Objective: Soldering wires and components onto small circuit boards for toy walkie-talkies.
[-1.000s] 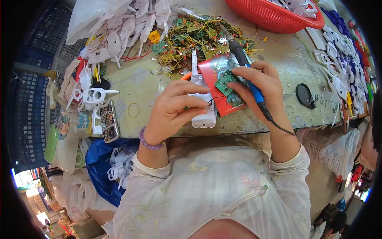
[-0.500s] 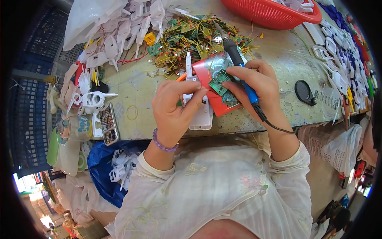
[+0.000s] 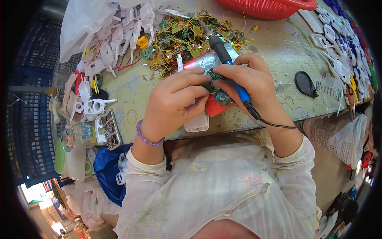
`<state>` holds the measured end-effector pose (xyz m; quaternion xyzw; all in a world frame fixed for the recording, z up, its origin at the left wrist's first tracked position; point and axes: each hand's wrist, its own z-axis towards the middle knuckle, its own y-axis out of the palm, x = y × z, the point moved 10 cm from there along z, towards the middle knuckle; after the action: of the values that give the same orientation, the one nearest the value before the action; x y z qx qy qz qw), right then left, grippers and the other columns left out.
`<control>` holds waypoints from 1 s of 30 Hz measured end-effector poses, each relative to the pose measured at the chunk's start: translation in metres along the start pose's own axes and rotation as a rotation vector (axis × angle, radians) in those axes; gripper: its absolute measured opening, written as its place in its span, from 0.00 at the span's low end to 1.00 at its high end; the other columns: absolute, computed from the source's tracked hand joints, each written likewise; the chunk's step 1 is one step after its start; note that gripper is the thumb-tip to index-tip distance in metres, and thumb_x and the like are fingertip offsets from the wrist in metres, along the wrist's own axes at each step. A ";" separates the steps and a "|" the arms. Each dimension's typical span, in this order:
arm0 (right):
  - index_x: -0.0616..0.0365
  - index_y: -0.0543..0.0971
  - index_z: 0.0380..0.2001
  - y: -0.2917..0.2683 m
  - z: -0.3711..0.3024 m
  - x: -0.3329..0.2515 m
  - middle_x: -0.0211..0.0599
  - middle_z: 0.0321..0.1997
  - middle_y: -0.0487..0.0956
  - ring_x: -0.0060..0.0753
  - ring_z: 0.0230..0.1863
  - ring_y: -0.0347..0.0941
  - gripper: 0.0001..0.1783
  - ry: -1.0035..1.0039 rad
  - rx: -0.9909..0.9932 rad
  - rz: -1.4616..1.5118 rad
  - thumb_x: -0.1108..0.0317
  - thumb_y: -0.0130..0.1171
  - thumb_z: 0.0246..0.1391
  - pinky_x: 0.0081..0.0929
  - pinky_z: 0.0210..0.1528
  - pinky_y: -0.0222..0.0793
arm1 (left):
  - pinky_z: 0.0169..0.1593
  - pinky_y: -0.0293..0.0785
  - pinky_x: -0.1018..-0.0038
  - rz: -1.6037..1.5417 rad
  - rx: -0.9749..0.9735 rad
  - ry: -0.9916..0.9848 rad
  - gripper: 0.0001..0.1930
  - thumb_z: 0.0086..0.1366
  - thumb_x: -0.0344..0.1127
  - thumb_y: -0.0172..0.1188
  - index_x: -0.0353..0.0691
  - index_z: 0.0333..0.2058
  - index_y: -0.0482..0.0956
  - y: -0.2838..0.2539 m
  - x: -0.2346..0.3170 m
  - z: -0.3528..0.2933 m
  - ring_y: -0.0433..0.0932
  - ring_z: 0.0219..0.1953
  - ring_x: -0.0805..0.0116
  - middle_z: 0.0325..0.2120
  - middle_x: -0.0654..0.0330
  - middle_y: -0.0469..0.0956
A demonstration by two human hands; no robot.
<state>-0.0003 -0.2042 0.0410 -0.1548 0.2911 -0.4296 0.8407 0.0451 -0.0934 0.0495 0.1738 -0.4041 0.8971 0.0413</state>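
Note:
My right hand [image 3: 252, 81] is closed around a blue and black soldering iron [image 3: 219, 47], its metal tip pointing up and away to the left. Between that hand's thumb and forefinger is a small green circuit board [image 3: 213, 75], partly covered by my fingers. My left hand [image 3: 171, 99] meets it from the left, thumb and forefinger pinched on what looks like a thin red wire [image 3: 214, 93] at the board's lower edge. Under the hands lie a white plastic housing [image 3: 197, 123], mostly hidden, and a red piece [image 3: 217, 108] with more boards on it.
A heap of wired circuit boards [image 3: 185, 38] lies beyond my hands, with white plastic parts [image 3: 115, 42] to its left. A red basket [image 3: 264, 8] stands at the far edge. Right are a black round lid [image 3: 304, 84] and more white casings [image 3: 338, 65]; left, a phone [image 3: 109, 129].
My left hand has moved in to the circuit board, its fingers now beside those of my right hand and covering more of the housing. The soldering iron stays in my right hand.

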 end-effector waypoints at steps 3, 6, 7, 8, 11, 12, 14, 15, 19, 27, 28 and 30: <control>0.48 0.77 0.35 -0.001 -0.001 0.002 0.26 0.24 0.78 0.38 0.31 0.71 0.16 0.012 -0.007 0.003 0.67 0.65 0.38 0.34 0.32 0.62 | 0.39 0.77 0.69 -0.001 -0.125 -0.006 0.07 0.45 0.25 0.63 0.39 0.26 0.78 0.009 -0.003 -0.001 0.80 0.40 0.61 0.33 0.59 0.79; 0.48 0.77 0.36 0.000 0.000 0.002 0.25 0.25 0.79 0.37 0.31 0.71 0.16 -0.014 -0.004 0.001 0.66 0.66 0.38 0.33 0.32 0.62 | 0.38 0.77 0.71 0.019 -0.149 0.022 0.07 0.45 0.25 0.63 0.38 0.26 0.77 0.009 0.000 -0.001 0.80 0.39 0.61 0.33 0.59 0.79; 0.48 0.77 0.36 0.000 -0.001 0.001 0.25 0.25 0.79 0.37 0.32 0.71 0.17 -0.015 -0.004 0.002 0.66 0.66 0.38 0.33 0.32 0.62 | 0.38 0.77 0.71 0.023 -0.151 0.034 0.07 0.45 0.25 0.63 0.38 0.26 0.77 0.009 0.001 -0.001 0.80 0.39 0.61 0.33 0.59 0.79; 0.48 0.77 0.37 -0.001 -0.001 0.001 0.24 0.25 0.79 0.36 0.32 0.71 0.17 -0.016 -0.005 0.003 0.66 0.66 0.39 0.32 0.32 0.62 | 0.38 0.77 0.70 0.031 -0.156 0.035 0.07 0.45 0.25 0.63 0.38 0.26 0.77 0.010 0.002 -0.001 0.80 0.39 0.61 0.33 0.59 0.79; 0.47 0.78 0.39 -0.004 0.000 -0.001 0.24 0.26 0.79 0.35 0.30 0.69 0.19 -0.018 0.000 0.000 0.67 0.66 0.38 0.32 0.33 0.62 | 0.39 0.77 0.70 0.054 -0.169 0.043 0.07 0.45 0.25 0.63 0.37 0.27 0.78 0.010 0.006 0.000 0.80 0.40 0.61 0.33 0.59 0.79; 0.47 0.78 0.41 -0.004 0.000 -0.001 0.25 0.26 0.79 0.35 0.30 0.69 0.21 -0.017 -0.006 0.009 0.67 0.66 0.38 0.32 0.33 0.62 | 0.40 0.78 0.70 0.063 -0.178 0.040 0.07 0.45 0.25 0.64 0.37 0.27 0.78 0.011 0.006 -0.001 0.80 0.40 0.61 0.33 0.59 0.79; 0.47 0.78 0.44 -0.011 -0.001 0.002 0.24 0.26 0.79 0.34 0.30 0.69 0.23 -0.012 0.045 0.001 0.67 0.66 0.39 0.31 0.33 0.62 | 0.40 0.78 0.70 0.069 -0.185 0.037 0.08 0.45 0.26 0.64 0.37 0.27 0.78 0.012 0.006 0.000 0.80 0.40 0.61 0.33 0.59 0.79; 0.48 0.77 0.47 -0.017 -0.002 0.004 0.24 0.25 0.78 0.34 0.30 0.68 0.26 -0.007 0.094 -0.003 0.67 0.66 0.39 0.30 0.33 0.62 | 0.40 0.78 0.70 0.066 -0.186 0.038 0.08 0.45 0.26 0.64 0.37 0.27 0.78 0.012 0.006 0.000 0.79 0.41 0.61 0.34 0.59 0.79; 0.57 0.77 0.47 -0.063 0.000 -0.006 0.32 0.30 0.75 0.33 0.30 0.68 0.27 -0.050 0.132 -0.081 0.68 0.68 0.38 0.28 0.33 0.64 | 0.41 0.77 0.70 0.073 -0.186 0.028 0.08 0.45 0.27 0.64 0.37 0.27 0.78 0.011 0.005 -0.001 0.79 0.42 0.61 0.35 0.59 0.79; 0.64 0.76 0.35 -0.101 -0.073 -0.006 0.36 0.26 0.74 0.34 0.27 0.66 0.13 0.151 0.174 0.394 0.65 0.56 0.51 0.29 0.32 0.62 | 0.42 0.77 0.71 0.067 -0.176 0.033 0.08 0.45 0.26 0.64 0.36 0.28 0.78 0.011 0.005 -0.003 0.79 0.42 0.62 0.35 0.59 0.79; 0.64 0.76 0.35 -0.096 -0.077 -0.006 0.36 0.25 0.74 0.34 0.26 0.66 0.12 0.164 0.146 0.409 0.66 0.56 0.51 0.29 0.31 0.62 | 0.42 0.77 0.71 0.064 -0.172 0.034 0.09 0.45 0.26 0.65 0.36 0.28 0.77 0.011 0.005 -0.003 0.79 0.43 0.62 0.36 0.59 0.79; 0.64 0.77 0.35 -0.091 -0.083 -0.007 0.36 0.24 0.74 0.34 0.24 0.66 0.11 0.137 0.174 0.413 0.68 0.56 0.50 0.29 0.29 0.62 | 0.42 0.78 0.70 0.053 -0.159 0.007 0.08 0.45 0.24 0.65 0.35 0.27 0.78 0.010 0.005 -0.001 0.79 0.42 0.60 0.34 0.58 0.79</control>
<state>-0.1134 -0.2522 0.0249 0.0107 0.3348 -0.2815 0.8992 0.0380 -0.0998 0.0431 0.1559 -0.4785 0.8635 0.0326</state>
